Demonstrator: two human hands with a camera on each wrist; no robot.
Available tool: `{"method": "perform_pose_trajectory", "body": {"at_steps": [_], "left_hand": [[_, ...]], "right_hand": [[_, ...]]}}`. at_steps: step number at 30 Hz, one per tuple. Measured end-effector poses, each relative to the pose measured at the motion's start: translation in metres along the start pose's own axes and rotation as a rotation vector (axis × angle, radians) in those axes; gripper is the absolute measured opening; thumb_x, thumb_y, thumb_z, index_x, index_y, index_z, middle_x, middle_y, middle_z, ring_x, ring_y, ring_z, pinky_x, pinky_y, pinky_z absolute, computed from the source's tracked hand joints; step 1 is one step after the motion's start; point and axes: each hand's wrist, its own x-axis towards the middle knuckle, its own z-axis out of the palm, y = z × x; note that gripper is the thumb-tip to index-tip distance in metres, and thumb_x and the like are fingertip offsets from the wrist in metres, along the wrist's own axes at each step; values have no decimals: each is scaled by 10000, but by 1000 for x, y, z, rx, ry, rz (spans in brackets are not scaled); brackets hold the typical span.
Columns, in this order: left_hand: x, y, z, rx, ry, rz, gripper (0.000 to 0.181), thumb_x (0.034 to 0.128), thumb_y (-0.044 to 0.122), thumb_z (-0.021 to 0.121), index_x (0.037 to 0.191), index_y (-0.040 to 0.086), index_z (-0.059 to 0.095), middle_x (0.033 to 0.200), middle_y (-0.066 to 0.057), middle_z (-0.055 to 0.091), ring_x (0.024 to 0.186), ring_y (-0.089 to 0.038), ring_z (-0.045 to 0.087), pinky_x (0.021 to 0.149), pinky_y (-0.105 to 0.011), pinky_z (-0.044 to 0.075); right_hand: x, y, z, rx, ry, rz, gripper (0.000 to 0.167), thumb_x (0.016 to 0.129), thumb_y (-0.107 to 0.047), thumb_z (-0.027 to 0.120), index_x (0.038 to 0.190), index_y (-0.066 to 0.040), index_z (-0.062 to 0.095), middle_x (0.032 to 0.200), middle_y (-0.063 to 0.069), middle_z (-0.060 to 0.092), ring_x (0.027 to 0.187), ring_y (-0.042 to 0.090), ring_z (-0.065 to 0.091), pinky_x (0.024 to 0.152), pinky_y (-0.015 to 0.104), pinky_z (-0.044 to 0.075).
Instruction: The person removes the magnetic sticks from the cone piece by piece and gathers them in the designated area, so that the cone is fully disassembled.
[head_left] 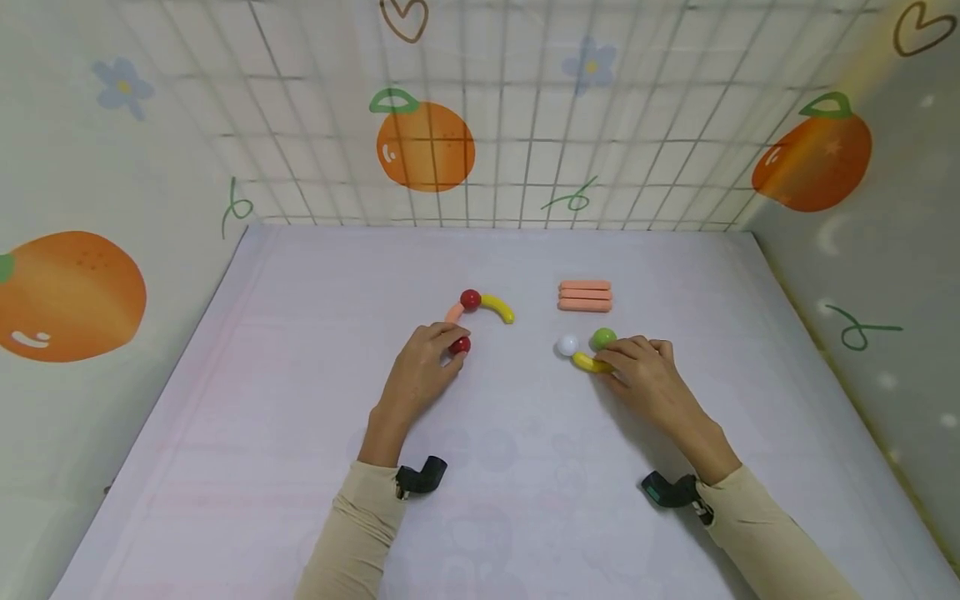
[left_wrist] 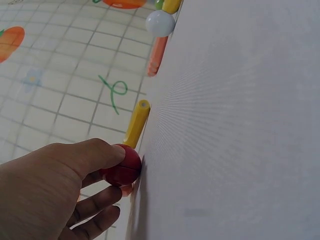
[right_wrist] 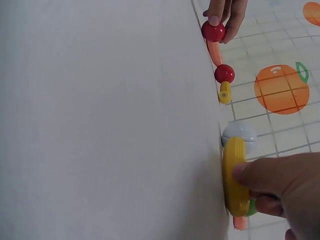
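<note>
My left hand (head_left: 420, 371) pinches a red ball (left_wrist: 121, 168) between thumb and fingers, low over the table. From that ball a pink rod (head_left: 454, 312), partly hidden by the fingers, runs up to a second red ball (head_left: 470, 300). A curved yellow rod (head_left: 497, 307) extends right from the second ball. To the right, my right hand (head_left: 654, 385) pinches another curved yellow rod (right_wrist: 233, 175), whose left end meets a white ball (head_left: 567, 345). Just beyond the right fingers sits a green ball (head_left: 603, 337); whether it touches the yellow rod cannot be made out.
Three pink rods (head_left: 585, 296) lie side by side behind the white and green balls. A pale cloth covers the table (head_left: 510, 517). At its back edge stands a wire grid (head_left: 510, 150) behind a fruit-patterned sheet. Each wrist wears a black camera (head_left: 423, 475).
</note>
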Motion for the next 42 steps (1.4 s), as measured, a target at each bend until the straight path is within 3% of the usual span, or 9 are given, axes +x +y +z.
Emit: {"method": "perform_pose_trajectory", "body": {"at_steps": [4,8,11,13,17,20,27,35,42], "left_hand": [[0,2,1,-42,-35,-23,291,897,129,763,1185,101,731,1206,-18,656,1013,-191,566,857,-327,515],[0,5,1,-150,-121,-73,342,922,219,748,1256,163,703,1136,49,661,986,-141,567,868,-329,505],[0,8,2,-182,-159,-70,358,961,280,694,1309,199,671,1168,82,652,1008,-117,554,874,-322,494],[1,9,3,-141,-130,-31,338,978,254,667,1308,180,674,1236,59,642,1051,-136,554,876,-320,502],[1,4,4,12,-15,56,275,943,120,708,1217,92,721,1340,-15,620,1116,-217,553,869,-331,528],[0,-1,6,53,3,74,249,916,95,741,1165,95,742,1335,-18,628,1097,-230,559,863,-339,530],[2,0,8,38,-29,89,227,900,247,757,1101,142,757,1221,8,674,1017,-204,580,830,-329,514],[3,9,11,71,29,118,213,854,303,803,990,142,775,1005,32,672,888,-179,599,743,-312,551],[3,9,11,11,10,55,214,849,306,803,984,142,784,986,36,667,899,-171,582,735,-330,545]], "right_hand": [[0,0,0,-6,17,-14,336,718,-8,878,1026,-55,752,1071,109,707,994,303,597,806,507,350],[1,-3,1,5,47,-43,329,701,15,882,998,-45,755,1040,112,705,969,310,605,790,506,358],[3,-8,1,38,82,-72,316,692,28,877,975,-43,757,1017,111,707,949,308,612,780,496,362],[7,-13,1,69,102,-91,289,702,24,867,961,-49,760,1001,101,706,939,299,614,780,488,361],[18,-25,-1,105,115,-117,224,749,-6,838,950,-77,770,976,61,701,936,265,612,790,472,353],[27,-35,0,115,112,-129,201,768,-24,833,950,-83,773,977,45,704,933,252,610,777,462,346],[48,-57,10,145,21,-95,199,829,-103,818,1018,-80,761,1034,32,701,1005,236,610,803,440,353],[79,-72,29,153,-118,8,315,882,-230,784,1159,-96,723,1155,47,683,1075,240,589,856,431,380],[94,-74,48,135,-194,50,366,871,-283,799,1172,-93,712,1161,47,678,1064,234,575,859,443,358]]}}
